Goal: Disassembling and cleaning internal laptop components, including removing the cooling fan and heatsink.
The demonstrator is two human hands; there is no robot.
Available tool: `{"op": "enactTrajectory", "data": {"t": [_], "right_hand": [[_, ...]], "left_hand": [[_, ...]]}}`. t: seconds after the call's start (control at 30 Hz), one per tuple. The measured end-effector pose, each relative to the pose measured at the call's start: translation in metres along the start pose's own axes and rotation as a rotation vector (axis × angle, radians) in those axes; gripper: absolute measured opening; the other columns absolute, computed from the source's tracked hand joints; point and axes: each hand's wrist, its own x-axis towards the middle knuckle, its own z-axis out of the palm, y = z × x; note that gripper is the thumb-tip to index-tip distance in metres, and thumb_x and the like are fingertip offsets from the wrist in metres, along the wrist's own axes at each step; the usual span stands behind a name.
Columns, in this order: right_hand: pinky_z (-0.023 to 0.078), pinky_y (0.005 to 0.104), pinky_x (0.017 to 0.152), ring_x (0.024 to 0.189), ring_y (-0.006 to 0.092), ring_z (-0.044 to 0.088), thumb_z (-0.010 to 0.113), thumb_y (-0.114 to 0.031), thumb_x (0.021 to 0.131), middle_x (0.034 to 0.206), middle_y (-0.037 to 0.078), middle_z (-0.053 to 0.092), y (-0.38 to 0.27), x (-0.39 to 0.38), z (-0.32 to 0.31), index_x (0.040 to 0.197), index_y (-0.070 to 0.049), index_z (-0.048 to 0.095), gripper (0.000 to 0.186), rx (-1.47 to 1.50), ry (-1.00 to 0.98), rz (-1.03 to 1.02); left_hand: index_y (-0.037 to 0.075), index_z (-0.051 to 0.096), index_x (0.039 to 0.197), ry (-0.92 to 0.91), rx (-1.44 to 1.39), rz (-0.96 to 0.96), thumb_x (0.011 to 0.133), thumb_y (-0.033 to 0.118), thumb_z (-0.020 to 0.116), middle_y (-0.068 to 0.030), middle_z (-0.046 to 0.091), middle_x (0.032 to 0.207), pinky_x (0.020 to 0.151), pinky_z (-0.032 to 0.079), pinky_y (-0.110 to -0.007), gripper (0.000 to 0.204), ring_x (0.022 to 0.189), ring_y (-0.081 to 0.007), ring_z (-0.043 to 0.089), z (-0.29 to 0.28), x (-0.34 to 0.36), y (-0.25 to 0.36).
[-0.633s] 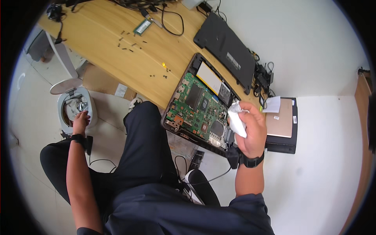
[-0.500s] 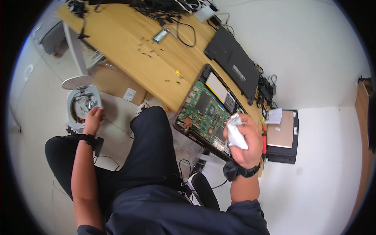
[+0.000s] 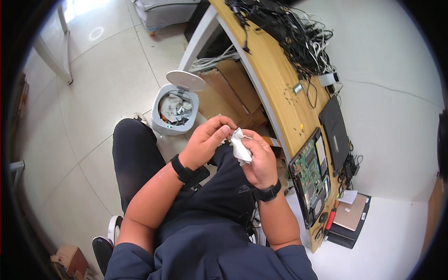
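A crumpled white tissue (image 3: 241, 150) is held in my right hand (image 3: 262, 163), its thumb pressed over the tissue above my lap. My left hand (image 3: 205, 142) comes in from the left, its thumb and fingers pinched together at the tissue's upper end. Whatever lies between those fingertips is too small to make out. Beyond my left hand stands a grey-white bin (image 3: 175, 128) with its lid (image 3: 185, 80) raised and crumpled white and silvery waste inside.
On the wooden table (image 3: 268, 65) to the right lie an opened laptop base (image 3: 308, 177) with a green circuit board, a black laptop cover (image 3: 334, 135), tangled cables (image 3: 298, 42) and scattered screws (image 3: 290, 99). Cardboard (image 3: 228, 93) leans under the table. A red-handled tool (image 3: 330, 219) lies near the table's end.
My left hand has left the bin and met my right hand, which moved left from over the laptop with the tissue. The view has swung toward the left.
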Motion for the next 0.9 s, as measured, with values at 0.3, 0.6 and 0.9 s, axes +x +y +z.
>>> {"op": "enactTrajectory", "data": {"t": [0.3, 0.6, 0.9], "right_hand": [[0.055, 0.0270, 0.082, 0.093, 0.0138, 0.069, 0.056, -0.005, 0.102, 0.109, 0.010, 0.072, 0.023, 0.044, 0.029, 0.123, 0.004, 0.065, 0.025, -0.106, -0.066, 0.000], [0.058, 0.0322, 0.086, 0.096, 0.0179, 0.071, 0.054, -0.004, 0.102, 0.109, 0.012, 0.073, 0.030, 0.063, 0.024, 0.125, 0.003, 0.063, 0.025, -0.105, -0.010, 0.017], [0.059, 0.0331, 0.085, 0.096, 0.0168, 0.071, 0.056, -0.008, 0.104, 0.109, 0.009, 0.071, 0.019, 0.033, -0.006, 0.126, -0.001, 0.060, 0.023, -0.068, 0.004, -0.063]], "left_hand": [[0.000, 0.070, 0.100, 0.156, 0.360, 0.032, 0.099, 0.015, 0.069, -0.0036, 0.070, 0.086, 0.073, 0.052, -0.028, 0.016, 0.079, -0.0112, 0.065, -0.046, 0.011, 0.015], [-0.001, 0.071, 0.100, 0.305, 0.121, -0.139, 0.102, 0.016, 0.066, -0.0033, 0.073, 0.087, 0.072, 0.053, -0.025, 0.018, 0.077, -0.0093, 0.066, -0.082, 0.034, -0.019], [-0.001, 0.075, 0.095, 0.618, 0.699, -0.358, 0.089, 0.024, 0.081, -0.0112, 0.077, 0.086, 0.070, 0.055, -0.037, 0.026, 0.073, -0.0231, 0.071, -0.140, 0.056, -0.091]]}}
